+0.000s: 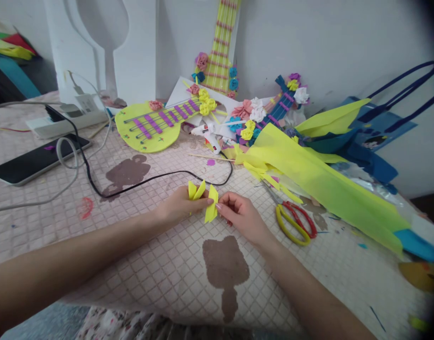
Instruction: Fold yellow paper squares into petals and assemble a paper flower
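Several short yellow paper strips (211, 204) are bunched between my two hands, above the checked tablecloth. My left hand (181, 207) is closed on them, with ends fanning out past its fingers and thumb. The fingers of my right hand (240, 211) are curled, thumb and forefinger pinched at the right edge of the strip nearest to them. Scissors (297, 223) with one red and one yellow handle lie to the right of my right hand. Long sheets of yellow crepe paper (319, 184) stretch behind the scissors.
A white glue gun (208, 134) lies behind my hands, its black cord (149, 179) crossing leftward. A yellow paper guitar (149, 127) rests at the back. At left are a phone (39, 158) and a power strip (66, 120); a blue bag (379, 127) stands at right.
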Action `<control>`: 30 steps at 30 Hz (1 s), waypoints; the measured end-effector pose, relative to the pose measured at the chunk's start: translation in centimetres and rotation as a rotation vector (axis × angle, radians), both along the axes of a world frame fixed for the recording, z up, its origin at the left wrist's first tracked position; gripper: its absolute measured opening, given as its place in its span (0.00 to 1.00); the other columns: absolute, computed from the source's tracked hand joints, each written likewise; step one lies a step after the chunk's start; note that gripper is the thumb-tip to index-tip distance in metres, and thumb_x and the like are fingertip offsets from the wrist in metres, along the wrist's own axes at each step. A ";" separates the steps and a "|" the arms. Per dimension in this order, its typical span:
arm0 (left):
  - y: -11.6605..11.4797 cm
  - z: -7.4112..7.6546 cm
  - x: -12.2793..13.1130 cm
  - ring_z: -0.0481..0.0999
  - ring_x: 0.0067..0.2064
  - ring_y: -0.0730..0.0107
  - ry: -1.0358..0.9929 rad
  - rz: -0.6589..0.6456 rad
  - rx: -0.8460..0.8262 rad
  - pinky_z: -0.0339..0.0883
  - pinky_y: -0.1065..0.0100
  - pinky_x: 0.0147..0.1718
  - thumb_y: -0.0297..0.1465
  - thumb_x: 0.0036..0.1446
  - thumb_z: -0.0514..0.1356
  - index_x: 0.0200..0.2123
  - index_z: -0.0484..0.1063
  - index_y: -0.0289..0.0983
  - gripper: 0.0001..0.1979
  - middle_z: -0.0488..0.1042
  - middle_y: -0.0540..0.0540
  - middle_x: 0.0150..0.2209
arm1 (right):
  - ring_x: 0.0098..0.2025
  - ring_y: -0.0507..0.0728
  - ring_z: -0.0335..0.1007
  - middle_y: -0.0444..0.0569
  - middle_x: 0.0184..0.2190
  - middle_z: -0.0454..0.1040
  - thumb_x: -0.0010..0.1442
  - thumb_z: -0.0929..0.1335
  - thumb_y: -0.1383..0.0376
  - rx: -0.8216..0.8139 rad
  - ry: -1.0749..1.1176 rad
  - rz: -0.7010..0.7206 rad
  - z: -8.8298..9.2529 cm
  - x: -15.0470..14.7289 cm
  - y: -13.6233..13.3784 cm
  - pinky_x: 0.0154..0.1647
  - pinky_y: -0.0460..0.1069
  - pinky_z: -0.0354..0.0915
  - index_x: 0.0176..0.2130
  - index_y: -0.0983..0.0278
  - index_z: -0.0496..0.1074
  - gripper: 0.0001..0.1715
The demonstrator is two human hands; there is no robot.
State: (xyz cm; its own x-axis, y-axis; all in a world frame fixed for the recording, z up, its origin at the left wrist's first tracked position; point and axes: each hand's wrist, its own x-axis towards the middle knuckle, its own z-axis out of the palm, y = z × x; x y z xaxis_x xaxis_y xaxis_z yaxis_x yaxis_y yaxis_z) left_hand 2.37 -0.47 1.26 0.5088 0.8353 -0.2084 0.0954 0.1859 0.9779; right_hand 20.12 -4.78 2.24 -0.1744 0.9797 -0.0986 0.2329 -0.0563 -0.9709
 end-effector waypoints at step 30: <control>-0.6 0.4 0.0 0.70 0.31 0.75 -0.314 -0.008 -0.348 0.58 0.73 0.31 0.33 0.51 0.66 0.30 0.73 0.34 0.08 0.73 0.50 0.29 | 0.20 0.46 0.57 0.38 0.22 0.65 0.55 0.70 0.55 -0.122 0.399 -0.074 -1.7 -1.0 0.1 0.20 0.43 0.55 0.35 0.62 0.66 0.14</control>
State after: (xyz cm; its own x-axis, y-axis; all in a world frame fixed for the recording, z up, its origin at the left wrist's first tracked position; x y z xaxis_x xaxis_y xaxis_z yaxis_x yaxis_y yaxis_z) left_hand 2.34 -1.11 1.63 0.5984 0.7387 -0.3102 -0.1924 0.5083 0.8394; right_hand 19.16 -4.63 0.50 -0.1518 0.9763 -0.1541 -0.1688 -0.1792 -0.9692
